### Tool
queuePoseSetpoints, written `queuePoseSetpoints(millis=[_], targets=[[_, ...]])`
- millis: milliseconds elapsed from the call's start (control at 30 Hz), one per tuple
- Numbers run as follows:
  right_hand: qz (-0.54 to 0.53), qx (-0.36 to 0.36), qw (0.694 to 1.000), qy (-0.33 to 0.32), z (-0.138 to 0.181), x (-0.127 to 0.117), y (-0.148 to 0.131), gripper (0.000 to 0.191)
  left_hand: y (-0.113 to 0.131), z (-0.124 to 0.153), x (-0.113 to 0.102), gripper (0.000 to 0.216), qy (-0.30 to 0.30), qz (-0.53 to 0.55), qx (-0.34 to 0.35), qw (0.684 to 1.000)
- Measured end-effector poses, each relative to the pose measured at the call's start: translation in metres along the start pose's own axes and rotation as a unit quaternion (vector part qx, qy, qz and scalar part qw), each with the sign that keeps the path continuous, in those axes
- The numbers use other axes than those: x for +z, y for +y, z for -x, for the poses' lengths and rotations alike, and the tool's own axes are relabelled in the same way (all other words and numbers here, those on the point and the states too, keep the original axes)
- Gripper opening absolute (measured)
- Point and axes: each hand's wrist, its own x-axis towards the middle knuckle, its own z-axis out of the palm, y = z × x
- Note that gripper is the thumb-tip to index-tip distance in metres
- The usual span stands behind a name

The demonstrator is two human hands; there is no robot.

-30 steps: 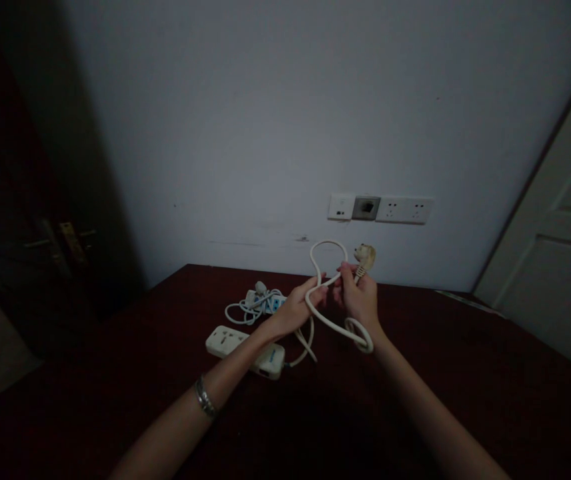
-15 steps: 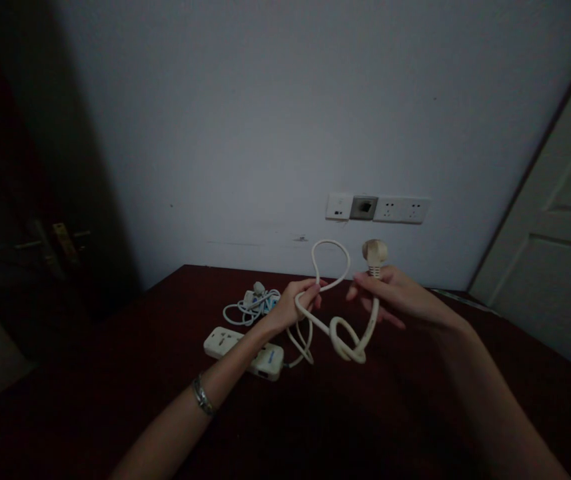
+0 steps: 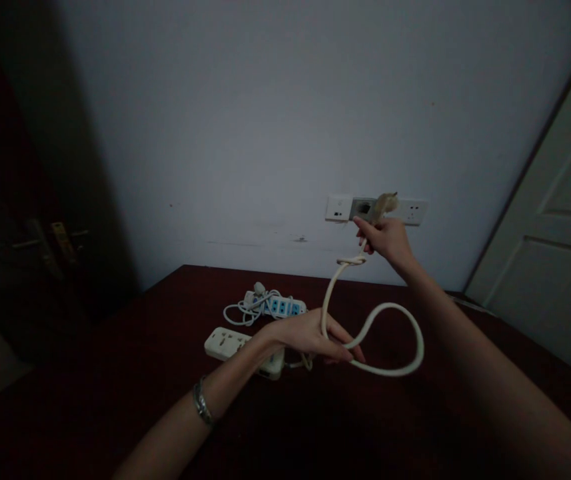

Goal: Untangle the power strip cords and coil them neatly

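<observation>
My right hand [image 3: 386, 238] is raised in front of the wall sockets, its fingers closed around the cord just below a yellowed white plug [image 3: 386, 202]. From there the white power cord [image 3: 416, 333] hangs down through a small knotted loop and bends into a wide loop at the right. Lower down, my left hand [image 3: 318, 333] pinches the cord between thumb and fingers. Partly behind my left forearm lies a white power strip [image 3: 226, 341] on the dark red table [image 3: 175, 300]; cord comes out of its right end.
A second power strip with blue sockets [image 3: 285, 307] lies behind, its grey cord [image 3: 238, 313] bundled at its left. On the wall are a white outlet plate [image 3: 338, 208], a grey one [image 3: 361, 207] and white sockets [image 3: 414, 212]. Doors stand at both sides.
My right hand has lifted the plug up towards the wall sockets. My left hand has moved lower and to the right along the cord. The knotted loop has shrunk and risen.
</observation>
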Motion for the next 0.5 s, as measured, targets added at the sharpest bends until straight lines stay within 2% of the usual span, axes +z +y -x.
queuePoseSetpoints(millis=[100, 167, 267, 333, 400, 500], targets=[[-0.005, 0.049, 0.999, -0.017, 0.004, -0.002, 0.029, 0.028, 0.001, 0.003, -0.006, 0.026, 0.04, 0.006, -0.023, 0.999], [-0.099, 0.123, 0.987, -0.004, 0.01, -0.005, 0.044, 0.021, 0.002, 0.005, -0.012, 0.026, 0.068, 0.009, -0.024, 0.997], [-0.306, 0.236, 0.922, 0.027, 0.022, -0.009, 0.059, 0.017, 0.0, 0.008, -0.021, 0.025, 0.123, 0.011, 0.007, 0.992], [-0.372, 0.264, 0.889, 0.03, 0.032, -0.008, 0.066, 0.017, -0.003, 0.009, -0.026, 0.025, 0.166, 0.013, 0.03, 0.986], [-0.38, 0.273, 0.884, 0.015, 0.042, -0.003, 0.07, 0.017, -0.007, 0.009, -0.031, 0.024, 0.192, 0.01, 0.041, 0.98], [-0.388, 0.286, 0.876, -0.001, 0.054, 0.009, 0.074, 0.023, -0.012, 0.012, -0.038, 0.024, 0.201, -0.001, 0.037, 0.979]])
